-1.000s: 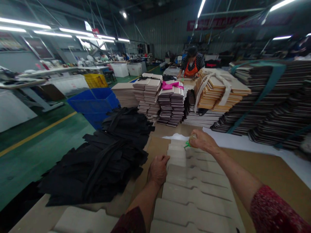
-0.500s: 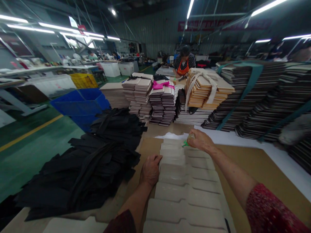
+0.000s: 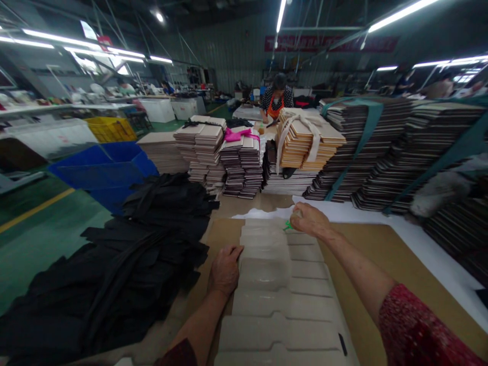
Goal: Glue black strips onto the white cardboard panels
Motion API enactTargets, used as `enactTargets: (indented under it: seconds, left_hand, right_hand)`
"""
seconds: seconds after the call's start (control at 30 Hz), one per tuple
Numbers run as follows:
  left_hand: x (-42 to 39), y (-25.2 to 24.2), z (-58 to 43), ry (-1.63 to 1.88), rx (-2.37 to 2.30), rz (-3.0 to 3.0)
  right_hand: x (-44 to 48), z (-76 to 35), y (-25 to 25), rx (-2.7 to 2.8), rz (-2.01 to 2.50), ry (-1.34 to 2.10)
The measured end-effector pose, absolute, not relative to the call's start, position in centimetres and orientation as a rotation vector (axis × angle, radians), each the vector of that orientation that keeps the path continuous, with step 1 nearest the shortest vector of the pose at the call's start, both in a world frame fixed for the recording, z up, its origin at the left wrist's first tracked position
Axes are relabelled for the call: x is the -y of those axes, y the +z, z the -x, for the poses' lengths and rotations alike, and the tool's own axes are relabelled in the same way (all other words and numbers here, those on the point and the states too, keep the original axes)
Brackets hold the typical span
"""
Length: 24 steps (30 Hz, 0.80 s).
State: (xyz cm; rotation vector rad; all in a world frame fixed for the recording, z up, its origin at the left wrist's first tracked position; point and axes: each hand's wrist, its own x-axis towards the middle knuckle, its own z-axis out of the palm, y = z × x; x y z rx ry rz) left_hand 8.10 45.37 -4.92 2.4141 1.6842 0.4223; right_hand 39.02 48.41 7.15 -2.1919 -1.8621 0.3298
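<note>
Overlapping beige board panels run away from me in a staggered row, each with a stepped edge. Their left half has a wet-looking shine. My left hand rests at the row's left edge, its fingers curled together and pressed on the rim of a panel. Near the far end, my right hand is closed round a small brush-like tool with a green end. That end is low over the panels' right half; whether it touches them I cannot tell. My fist hides most of the handle.
Black fabric strips lie heaped on the left, before a blue bin. Stacked boards, some tied with cloth, line the far side. Tall strapped stacks stand right. A person in an orange apron works beyond.
The view has turned slightly right, so everything sits further left. My right hand and the tool have shifted a little rightward across the panels. My left hand keeps its place at the edge.
</note>
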Motion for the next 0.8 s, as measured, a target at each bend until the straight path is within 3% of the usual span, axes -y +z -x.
enactTargets:
  seconds: [0.8]
  left_hand:
    - [-45.5,-5.0,-8.1,0.401,-1.680,-2.453]
  right_hand:
    - [-45.3,-45.8,6.6,1.587,2.308,0.322]
